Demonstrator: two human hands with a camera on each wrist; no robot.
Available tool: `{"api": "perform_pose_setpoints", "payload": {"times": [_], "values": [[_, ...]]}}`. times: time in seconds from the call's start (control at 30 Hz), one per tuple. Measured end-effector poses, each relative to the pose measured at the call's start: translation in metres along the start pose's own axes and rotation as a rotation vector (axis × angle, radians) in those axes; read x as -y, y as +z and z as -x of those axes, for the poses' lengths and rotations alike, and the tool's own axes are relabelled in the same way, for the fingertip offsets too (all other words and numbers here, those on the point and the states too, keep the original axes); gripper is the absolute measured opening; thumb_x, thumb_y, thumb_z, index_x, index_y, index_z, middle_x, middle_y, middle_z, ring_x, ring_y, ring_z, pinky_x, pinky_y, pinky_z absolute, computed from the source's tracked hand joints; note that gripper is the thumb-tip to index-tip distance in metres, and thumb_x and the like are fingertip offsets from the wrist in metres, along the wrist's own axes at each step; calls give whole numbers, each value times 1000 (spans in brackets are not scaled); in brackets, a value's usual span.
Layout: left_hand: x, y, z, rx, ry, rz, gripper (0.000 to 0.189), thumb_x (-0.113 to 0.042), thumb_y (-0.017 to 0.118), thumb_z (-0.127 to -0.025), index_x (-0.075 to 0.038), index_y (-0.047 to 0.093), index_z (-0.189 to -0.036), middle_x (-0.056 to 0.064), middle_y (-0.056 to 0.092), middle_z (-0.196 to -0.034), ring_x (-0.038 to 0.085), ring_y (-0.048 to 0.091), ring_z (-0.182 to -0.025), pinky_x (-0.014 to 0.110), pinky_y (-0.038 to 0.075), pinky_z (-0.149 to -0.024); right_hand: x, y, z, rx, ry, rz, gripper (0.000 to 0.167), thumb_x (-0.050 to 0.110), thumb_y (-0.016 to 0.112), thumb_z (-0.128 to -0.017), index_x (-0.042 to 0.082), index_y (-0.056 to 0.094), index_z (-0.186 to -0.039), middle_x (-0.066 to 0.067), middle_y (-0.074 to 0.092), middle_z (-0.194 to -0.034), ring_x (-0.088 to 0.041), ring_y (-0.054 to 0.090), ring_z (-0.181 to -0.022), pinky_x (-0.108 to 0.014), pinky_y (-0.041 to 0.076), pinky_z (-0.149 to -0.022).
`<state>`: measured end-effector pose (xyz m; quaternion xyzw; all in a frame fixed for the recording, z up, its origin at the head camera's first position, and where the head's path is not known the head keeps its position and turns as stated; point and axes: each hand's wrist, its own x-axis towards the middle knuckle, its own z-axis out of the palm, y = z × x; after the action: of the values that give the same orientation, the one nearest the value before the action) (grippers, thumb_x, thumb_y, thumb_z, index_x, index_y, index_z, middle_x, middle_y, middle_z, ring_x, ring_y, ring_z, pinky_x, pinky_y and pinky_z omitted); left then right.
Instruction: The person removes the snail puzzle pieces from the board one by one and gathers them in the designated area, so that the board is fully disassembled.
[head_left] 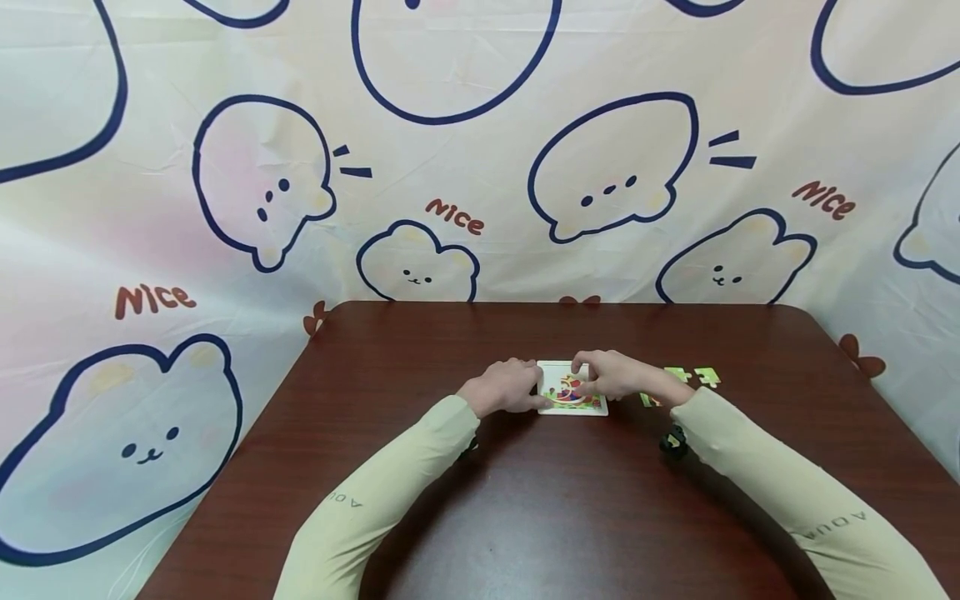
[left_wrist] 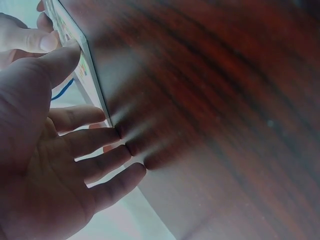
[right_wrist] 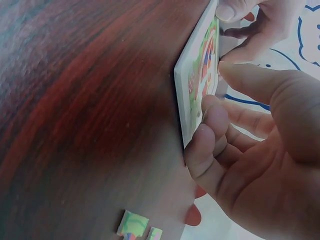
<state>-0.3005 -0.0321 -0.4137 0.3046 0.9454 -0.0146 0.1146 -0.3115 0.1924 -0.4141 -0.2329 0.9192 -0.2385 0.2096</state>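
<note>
A white-framed jigsaw puzzle (head_left: 570,411) lies on the table, its lower part covered by a colourful picture and part of its upper area plain white. At its left edge rests my left hand (head_left: 510,386). In the left wrist view the fingers (left_wrist: 107,162) are straight and spread beside the frame, while the thumb reaches onto its near left corner. My right hand (head_left: 617,375) bends over the puzzle's right side. Curled fingers (right_wrist: 202,145) and an extended thumb touch the board in the right wrist view. Whether a piece lies under those fingertips is hidden.
Several loose green puzzle pieces (head_left: 707,377) lie right of the board, partly behind the right wrist. The dark brown table (head_left: 525,517) ends at the back against a curtain (head_left: 510,167) printed with cartoon bears.
</note>
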Motion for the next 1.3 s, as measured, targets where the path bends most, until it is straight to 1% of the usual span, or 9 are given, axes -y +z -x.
{"api": "perform_pose_setpoints", "payload": {"times": [0.17, 0.33, 0.57, 0.83, 1.03, 1.1, 1.3], "values": [[-1, 0, 1, 6, -8, 11, 43, -57, 59, -92, -17, 64, -108, -2, 56, -93, 17, 54, -78, 29, 42, -63, 0, 2, -3, 10, -7, 24, 39, 27, 68, -93, 9, 54, -124, -7, 61, -81, -13, 50, -52, -27, 44, -49], [-2, 0, 0, 4, -7, 7, 42, -56, 59, -92, -17, 63, -105, -2, 56, -92, 16, 53, -76, 29, 41, -61, 2, 4, -4, 7, -5, 55, 41, 28, 69, -93, 7, 54, -125, -6, 62, -82, -13, 51, -52, -27, 44, -49], [-2, -1, 0, 5, -8, -6, 42, -56, 59, -92, -17, 63, -106, -2, 56, -93, 16, 54, -79, 29, 42, -63, 0, 4, -8, 5, 4, 72, 42, 27, 69, -92, 8, 55, -126, -7, 63, -83, -13, 53, -54, -26, 43, -50], [-3, -1, 1, 7, -6, -17, 38, -55, 59, -93, -18, 62, -99, -2, 55, -91, 16, 54, -78, 29, 44, -63, 2, 4, -11, 15, 17, 37, 39, 23, 71, -91, 7, 55, -123, -6, 67, -88, -14, 56, -55, -27, 47, -50], [-2, 1, -1, -4, -5, -34, 39, -57, 59, -92, -18, 62, -98, -3, 55, -91, 14, 54, -77, 29, 45, -63, 4, 4, -12, 15, 14, 5, 37, 20, 71, -91, 5, 53, -119, -6, 64, -83, -13, 54, -48, -26, 47, -46], [-2, 1, -1, -12, -4, -41, 39, -57, 59, -92, -19, 62, -98, -3, 55, -90, 14, 54, -76, 29, 45, -62, 4, 4, -12, 13, 15, -17, 36, 18, 71, -91, 5, 52, -119, -6, 64, -83, -14, 54, -47, -27, 48, -46], [-2, 1, -2, -7, -2, -36, 39, -57, 58, -92, -19, 60, -96, -3, 54, -90, 13, 54, -75, 29, 44, -61, 2, 5, -12, 30, 14, -59, 35, 17, 69, -93, 7, 48, -118, -8, 62, -83, -14, 53, -46, -28, 48, -46]]}}
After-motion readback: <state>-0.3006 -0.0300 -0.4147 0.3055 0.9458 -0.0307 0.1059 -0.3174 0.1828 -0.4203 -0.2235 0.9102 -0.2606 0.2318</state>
